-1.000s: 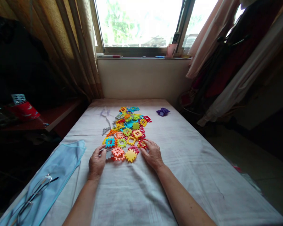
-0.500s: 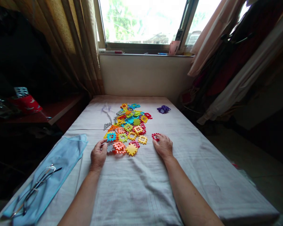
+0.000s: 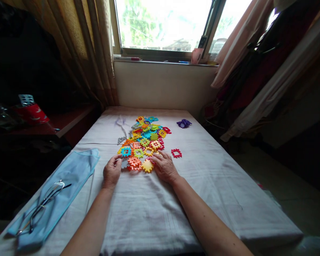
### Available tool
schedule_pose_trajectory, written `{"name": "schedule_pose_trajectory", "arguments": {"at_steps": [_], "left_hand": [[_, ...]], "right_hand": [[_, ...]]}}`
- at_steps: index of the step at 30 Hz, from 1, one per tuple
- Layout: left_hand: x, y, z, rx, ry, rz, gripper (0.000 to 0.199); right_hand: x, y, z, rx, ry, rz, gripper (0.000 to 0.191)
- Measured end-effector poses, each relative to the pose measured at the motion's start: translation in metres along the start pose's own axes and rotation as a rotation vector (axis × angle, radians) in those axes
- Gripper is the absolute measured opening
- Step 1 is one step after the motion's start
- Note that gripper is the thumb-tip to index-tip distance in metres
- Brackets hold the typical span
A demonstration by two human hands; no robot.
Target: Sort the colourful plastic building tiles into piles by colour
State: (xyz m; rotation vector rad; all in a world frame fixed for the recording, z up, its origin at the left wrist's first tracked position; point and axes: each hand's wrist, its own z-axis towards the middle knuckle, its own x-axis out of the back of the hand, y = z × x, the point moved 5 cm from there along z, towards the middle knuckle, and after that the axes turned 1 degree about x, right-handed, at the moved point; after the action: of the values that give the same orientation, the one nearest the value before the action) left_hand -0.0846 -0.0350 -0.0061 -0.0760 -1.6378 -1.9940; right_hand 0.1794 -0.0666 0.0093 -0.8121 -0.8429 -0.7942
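Colourful square interlocking plastic tiles lie in a heap down the middle of the table. My left hand (image 3: 112,171) rests at the heap's near left edge, thumb and fingers apart. It is beside a blue tile (image 3: 126,152) and a grey tile (image 3: 124,163). My right hand (image 3: 165,167) reaches over the heap's near right edge with fingers stretched out. Its fingertips touch tiles next to a solid yellow tile (image 3: 147,166) and partly cover a crimson one. A red open-frame tile (image 3: 176,153) lies alone to the right of that hand.
A small pile of purple tiles (image 3: 184,123) sits at the far right of the table. On the left, glasses (image 3: 44,204) lie on a light blue cloth (image 3: 77,170). A white sheet (image 3: 224,199) with wrinkles covers the table. Beyond it are a wall and a window.
My right hand has let go of the red open-frame tile, leaving it on the sheet, and has moved left onto the heap. My left hand has barely moved.
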Motion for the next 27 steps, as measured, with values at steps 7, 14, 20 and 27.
{"name": "schedule_pose_trajectory", "arguments": {"at_steps": [7, 14, 20, 27], "left_hand": [[0.000, -0.004, 0.001, -0.012, 0.001, 0.014, 0.040], [-0.001, -0.002, -0.001, -0.004, 0.001, 0.013, 0.038], [0.000, 0.001, -0.002, -0.002, 0.000, 0.016, 0.037], [-0.001, -0.001, -0.003, -0.004, -0.005, 0.007, 0.037]], "right_hand": [[-0.007, -0.003, 0.003, -0.014, -0.073, -0.020, 0.039], [-0.003, -0.003, 0.003, -0.043, -0.048, 0.013, 0.030], [-0.003, -0.002, 0.002, -0.085, -0.007, 0.000, 0.029], [-0.006, 0.012, -0.004, -0.150, 0.226, 0.025, 0.038]]}}
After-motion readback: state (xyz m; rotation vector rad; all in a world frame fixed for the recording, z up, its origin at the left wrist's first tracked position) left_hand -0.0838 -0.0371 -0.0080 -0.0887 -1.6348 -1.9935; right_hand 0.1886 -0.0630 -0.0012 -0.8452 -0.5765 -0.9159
